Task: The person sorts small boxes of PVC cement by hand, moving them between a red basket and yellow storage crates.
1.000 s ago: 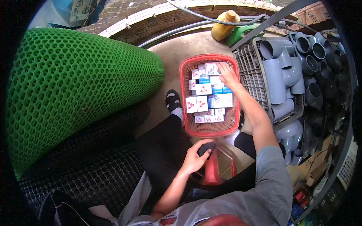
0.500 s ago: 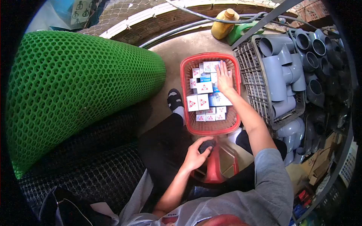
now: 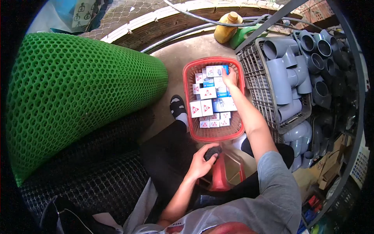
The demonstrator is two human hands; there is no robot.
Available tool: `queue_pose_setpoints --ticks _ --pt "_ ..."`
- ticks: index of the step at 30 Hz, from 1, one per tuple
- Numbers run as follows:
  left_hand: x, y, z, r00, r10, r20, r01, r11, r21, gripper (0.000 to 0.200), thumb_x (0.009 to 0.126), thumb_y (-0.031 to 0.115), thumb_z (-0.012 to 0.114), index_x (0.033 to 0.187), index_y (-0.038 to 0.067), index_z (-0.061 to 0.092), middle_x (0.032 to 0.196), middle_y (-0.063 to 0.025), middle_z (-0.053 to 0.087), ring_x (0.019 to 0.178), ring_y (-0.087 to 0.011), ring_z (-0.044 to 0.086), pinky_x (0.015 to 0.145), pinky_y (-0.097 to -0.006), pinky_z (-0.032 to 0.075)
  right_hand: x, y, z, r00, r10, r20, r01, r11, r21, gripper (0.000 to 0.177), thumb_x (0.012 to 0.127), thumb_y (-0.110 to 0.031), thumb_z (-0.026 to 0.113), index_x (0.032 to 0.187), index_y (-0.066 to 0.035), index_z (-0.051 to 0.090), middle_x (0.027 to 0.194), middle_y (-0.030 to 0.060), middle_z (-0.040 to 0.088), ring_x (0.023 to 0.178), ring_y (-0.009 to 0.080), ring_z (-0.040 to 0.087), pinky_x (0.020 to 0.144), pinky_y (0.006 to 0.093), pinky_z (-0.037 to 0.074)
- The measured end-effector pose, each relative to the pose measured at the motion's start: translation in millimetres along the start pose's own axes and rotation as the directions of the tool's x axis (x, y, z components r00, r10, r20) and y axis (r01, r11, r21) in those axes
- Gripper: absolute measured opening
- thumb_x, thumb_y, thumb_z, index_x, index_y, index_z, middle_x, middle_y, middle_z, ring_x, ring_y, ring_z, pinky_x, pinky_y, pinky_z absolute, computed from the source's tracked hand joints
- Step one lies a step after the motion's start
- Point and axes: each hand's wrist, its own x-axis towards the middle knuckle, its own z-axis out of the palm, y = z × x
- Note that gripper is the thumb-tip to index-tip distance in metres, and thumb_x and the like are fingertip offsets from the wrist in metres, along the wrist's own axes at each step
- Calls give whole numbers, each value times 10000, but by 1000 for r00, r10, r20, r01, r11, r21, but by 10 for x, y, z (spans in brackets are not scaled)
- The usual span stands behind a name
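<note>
A red plastic basket (image 3: pixel 188 117) stands on the floor in front of me, holding several small white boxes (image 3: pixel 207 93) with red triangle marks and blue-and-white sides. My right hand (image 3: pixel 230 79) reaches into its far right corner. The fingers there are bent round a small box with a blue side (image 3: pixel 224 70), partly covered by the hand. Nearer to me, my left hand (image 3: pixel 200 163) is closed round a dark, rounded object (image 3: pixel 212 153) whose kind I cannot make out. It is above a red plastic stool (image 3: pixel 220 175), just short of the basket's near rim.
A big roll of green plastic mesh (image 3: pixel 89 93) lies at left, with black mesh (image 3: pixel 89 183) below it. On the right, a grey crate (image 3: pixel 255 70) holds grey pipe fittings (image 3: pixel 284 80). A yellow jug (image 3: pixel 227 29) and a green container (image 3: pixel 243 35) stand behind the basket.
My right hand has gone from lying flat with stretched fingers on the boxes to bent fingers at the far right corner, where a blue box side now shows. The left hand keeps its hold.
</note>
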Motion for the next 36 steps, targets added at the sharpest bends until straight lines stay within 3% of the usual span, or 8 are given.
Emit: queue_pose_setpoints --ticks 14,18,22,23,24,28,34,36 --pt "28 10 -2 1000 -29 13 28 999 37 389 914 -3 684 1296 64 655 1173 -88 727 1077 -156 676 968 -313 512 376 149 274 947 250 202 -187 940 -285 491 920 -458 721 1066 7 772 1043 282 730 1033 398 724 911 469 539" --pt "34 24 -2 1000 -18 8 17 998 56 393 913 -1 682 1298 72 655 1169 -94 729 1087 -157 672 966 -315 511 312 -83 241 977 193 86 -164 948 -272 460 901 -410 742 991 41 768 1043 296 726 1082 423 702 967 490 522" --pt "41 -13 -24 1000 -8 -19 9 999 50 391 912 6 685 1296 72 657 1166 -95 729 1093 -158 669 965 -314 510 184 -126 282 987 151 -62 -163 934 -317 669 858 -435 775 1328 9 606 1327 272 644 1257 408 615 1086 523 441" --pt "44 0 -22 1000 -9 -19 10 999 41 390 912 8 686 1295 72 658 1169 -94 729 1094 -158 669 965 -314 509 -5 -646 -64 950 291 113 -209 862 -462 949 826 -461 799 1513 21 357 1548 247 455 1470 389 402 1188 610 256" --pt "33 1 -14 1000 -15 -18 15 999 31 389 912 9 686 1294 72 659 1173 -94 729 1095 -159 669 965 -313 509 -100 -701 -68 949 293 115 -209 860 -465 949 826 -461 799 1513 21 357 1548 247 455 1470 389 402 1188 610 256" --pt "17 1 9 999 -47 13 46 998 33 385 914 13 685 1294 72 661 1175 -93 729 1098 -162 669 967 -314 509 -272 -678 -66 971 198 133 -119 885 -451 857 831 -479 790 1452 -11 429 1467 223 533 1397 362 484 1147 594 300" --pt "38 -5 -17 989 -137 -57 131 987 -97 373 943 75 693 1313 78 641 1149 -109 716 1059 -143 662 935 -305 522 -714 -532 -343 963 -268 8 268 962 53 614 898 -259 740 1402 4 507 1343 283 607 1272 453 560 1071 511 450" --pt "34 12 -10 984 21 -177 -34 997 -74 351 979 110 674 1326 73 631 1151 -81 707 1058 -125 646 928 -290 519 -1164 -502 -546 935 -339 106 315 929 195 497 932 -215 717 1345 19 570 1221 267 681 1188 419 645 1044 461 492"
